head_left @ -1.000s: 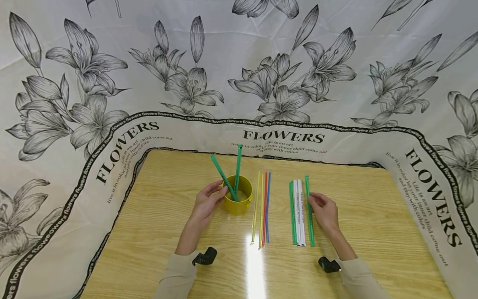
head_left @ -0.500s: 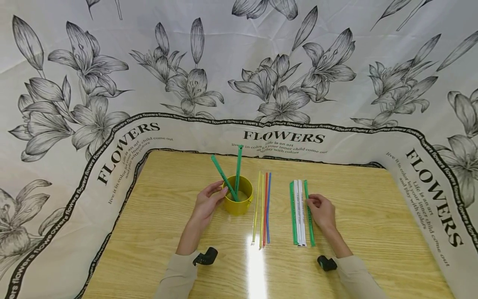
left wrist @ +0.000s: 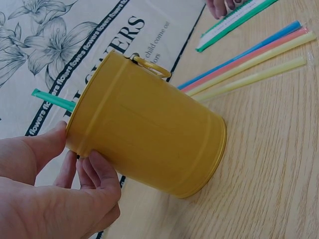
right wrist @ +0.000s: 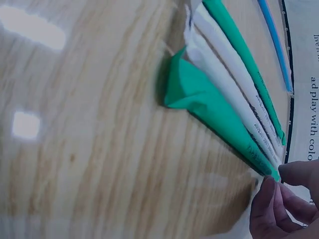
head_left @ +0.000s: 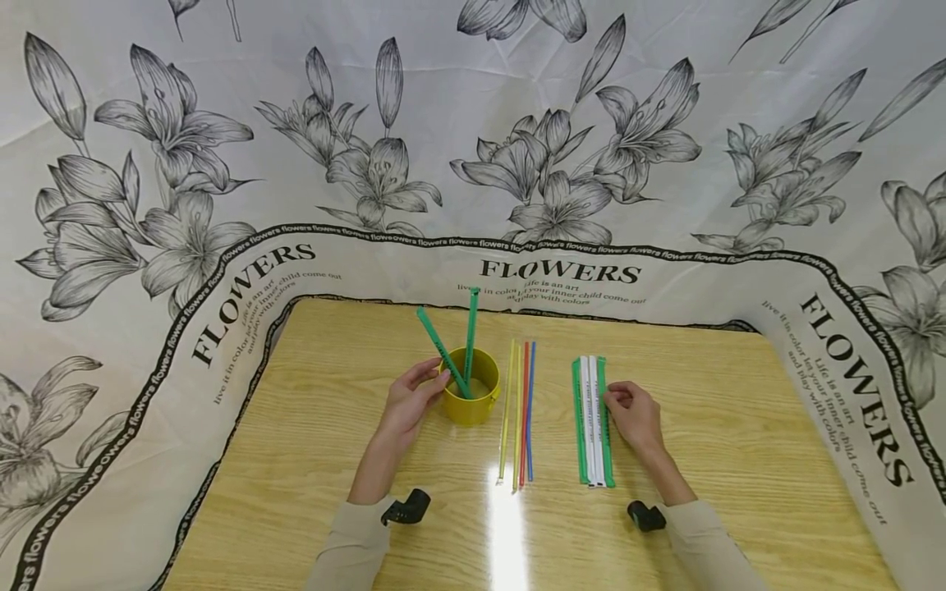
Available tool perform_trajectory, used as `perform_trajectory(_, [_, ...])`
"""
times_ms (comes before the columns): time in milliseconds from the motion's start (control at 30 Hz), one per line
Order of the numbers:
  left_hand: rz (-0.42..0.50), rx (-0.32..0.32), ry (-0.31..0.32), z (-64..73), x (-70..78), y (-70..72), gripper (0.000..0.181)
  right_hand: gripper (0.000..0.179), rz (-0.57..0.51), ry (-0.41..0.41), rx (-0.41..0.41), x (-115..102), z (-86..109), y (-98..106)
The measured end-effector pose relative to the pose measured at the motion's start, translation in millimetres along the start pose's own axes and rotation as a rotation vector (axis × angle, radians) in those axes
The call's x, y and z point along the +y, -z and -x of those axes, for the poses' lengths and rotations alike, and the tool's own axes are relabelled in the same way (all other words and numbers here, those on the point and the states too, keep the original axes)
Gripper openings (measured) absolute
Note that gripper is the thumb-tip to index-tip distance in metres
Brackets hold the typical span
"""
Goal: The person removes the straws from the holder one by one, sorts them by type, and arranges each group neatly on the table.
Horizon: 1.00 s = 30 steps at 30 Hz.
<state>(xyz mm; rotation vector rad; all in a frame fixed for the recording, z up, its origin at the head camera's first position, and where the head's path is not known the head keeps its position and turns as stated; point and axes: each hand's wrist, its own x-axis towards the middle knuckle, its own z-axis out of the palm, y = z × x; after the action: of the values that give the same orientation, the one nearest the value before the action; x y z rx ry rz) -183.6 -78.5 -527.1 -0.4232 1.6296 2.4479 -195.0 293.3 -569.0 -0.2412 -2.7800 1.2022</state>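
Note:
A small yellow bucket (head_left: 467,412) stands left of the table's middle, two green paper-wrapped straws (head_left: 470,341) leaning inside it. My left hand (head_left: 406,404) grips its rim, thumb on top and fingers against the outer wall, as the left wrist view shows. On the right lies a row of paper-wrapped straws: a green one at the left, two white ones (head_left: 593,464) in the middle and a green straw (right wrist: 214,99) at the right. My right hand (head_left: 637,417) pinches that right-hand green straw near its middle, drawn close against the white ones.
Between bucket and row lie slim straws side by side: two yellow ones (head_left: 504,443), a red one (head_left: 523,447) and a blue one (head_left: 530,435). A white cloth with printed flowers (head_left: 554,164) hangs around the table's back and sides (head_left: 332,328).
My right hand has moved the right-hand green straw left, closing the gap to the white straws. My left hand and the bucket have stayed in place.

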Motion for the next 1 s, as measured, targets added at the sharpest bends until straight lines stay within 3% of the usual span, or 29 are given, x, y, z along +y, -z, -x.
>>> perform_trajectory(533, [-0.016,0.009,-0.008,0.5,-1.1,0.0,0.039,0.030,-0.056,0.047,-0.026,-31.1,-11.0,11.5])
perform_trajectory(1000, [-0.027,0.004,-0.016,0.9,-1.9,0.2,0.039,0.028,-0.111,0.132,-0.044,-65.9,-19.9,7.1])
